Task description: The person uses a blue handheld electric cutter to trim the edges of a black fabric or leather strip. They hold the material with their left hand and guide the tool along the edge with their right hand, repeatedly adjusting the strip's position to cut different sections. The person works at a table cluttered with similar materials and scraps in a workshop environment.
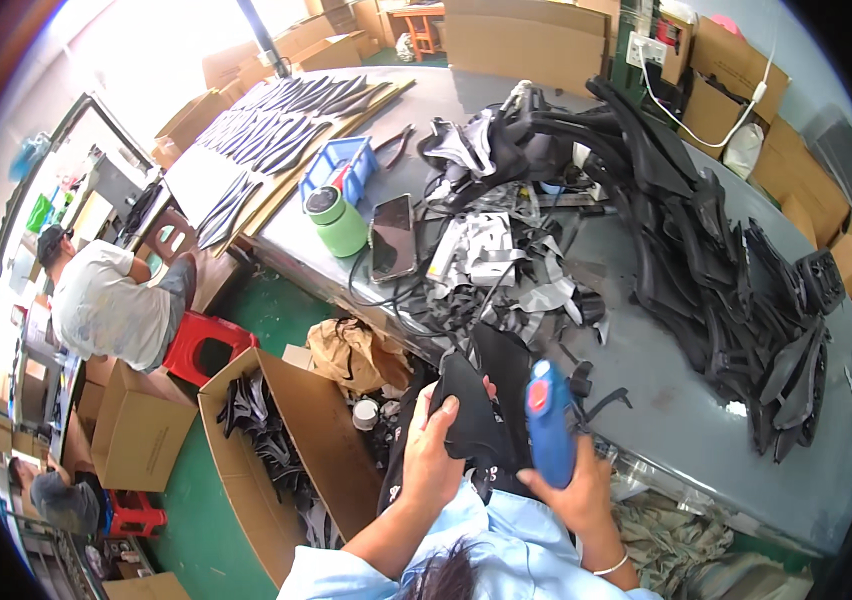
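While the left hand (433,450) pinches a black piece (476,425) between thumb and fingers, just off the near edge of the table (651,375), the right hand (581,490) grips a blue handheld tool (551,435) close beside it. This piece looks partway through, I'd judge; the black parts (686,240) heaped toward the right end seem left, and the dark pieces (281,450) in the carton (316,420) may be done.

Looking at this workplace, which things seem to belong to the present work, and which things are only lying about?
Seem to belong:
- blue handheld tool with red button, in the right hand
- black shaped piece, in the left hand
- probably the pile of black parts on the table

Probably just lying about:
- black smartphone
- green bottle
- crumpled brown bag
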`<state>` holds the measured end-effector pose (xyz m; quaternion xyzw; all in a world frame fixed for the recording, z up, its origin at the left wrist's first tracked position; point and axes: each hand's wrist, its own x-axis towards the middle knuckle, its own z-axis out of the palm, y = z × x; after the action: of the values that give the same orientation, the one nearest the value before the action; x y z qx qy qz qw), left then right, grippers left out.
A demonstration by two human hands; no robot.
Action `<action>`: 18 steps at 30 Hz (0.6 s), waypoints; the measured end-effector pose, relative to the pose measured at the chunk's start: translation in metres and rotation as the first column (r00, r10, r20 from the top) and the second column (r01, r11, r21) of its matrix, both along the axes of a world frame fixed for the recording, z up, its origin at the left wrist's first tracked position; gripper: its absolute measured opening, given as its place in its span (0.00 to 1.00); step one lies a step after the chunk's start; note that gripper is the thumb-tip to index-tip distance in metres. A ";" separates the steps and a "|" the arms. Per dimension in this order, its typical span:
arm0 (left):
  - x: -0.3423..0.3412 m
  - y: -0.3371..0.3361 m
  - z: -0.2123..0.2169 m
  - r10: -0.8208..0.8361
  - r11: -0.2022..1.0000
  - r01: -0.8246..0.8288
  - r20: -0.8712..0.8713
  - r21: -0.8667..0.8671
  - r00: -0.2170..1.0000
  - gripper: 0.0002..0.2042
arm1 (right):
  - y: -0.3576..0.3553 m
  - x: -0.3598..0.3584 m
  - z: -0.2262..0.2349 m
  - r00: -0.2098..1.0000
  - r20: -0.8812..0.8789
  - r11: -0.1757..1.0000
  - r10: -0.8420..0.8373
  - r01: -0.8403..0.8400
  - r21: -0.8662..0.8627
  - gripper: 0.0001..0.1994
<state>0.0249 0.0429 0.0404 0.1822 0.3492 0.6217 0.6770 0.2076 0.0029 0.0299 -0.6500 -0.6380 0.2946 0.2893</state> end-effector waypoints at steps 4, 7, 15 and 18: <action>0.011 -0.010 0.009 0.174 0.978 -0.164 -0.079 0.126 0.981 0.23 | -0.012 -0.019 -0.004 0.963 0.047 0.949 0.266 -0.270 0.165 0.27; 0.012 -0.015 -0.004 0.254 0.947 -0.230 -0.084 0.225 0.964 0.24 | -0.017 -0.025 -0.007 0.946 0.079 0.933 0.316 -0.325 0.158 0.26; 0.008 -0.022 -0.016 0.226 0.933 -0.157 -0.187 0.323 0.956 0.22 | -0.015 -0.026 0.003 0.937 0.050 0.920 0.345 -0.348 0.178 0.26; 0.001 -0.024 -0.024 0.186 0.932 -0.087 -0.261 0.351 0.947 0.22 | -0.013 -0.025 0.005 0.928 0.056 0.908 0.367 -0.371 0.193 0.26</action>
<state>0.0261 0.0187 0.0161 0.3587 0.3456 0.6846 0.5322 0.1823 -0.0097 0.0347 -0.4878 -0.7785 0.2720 0.2864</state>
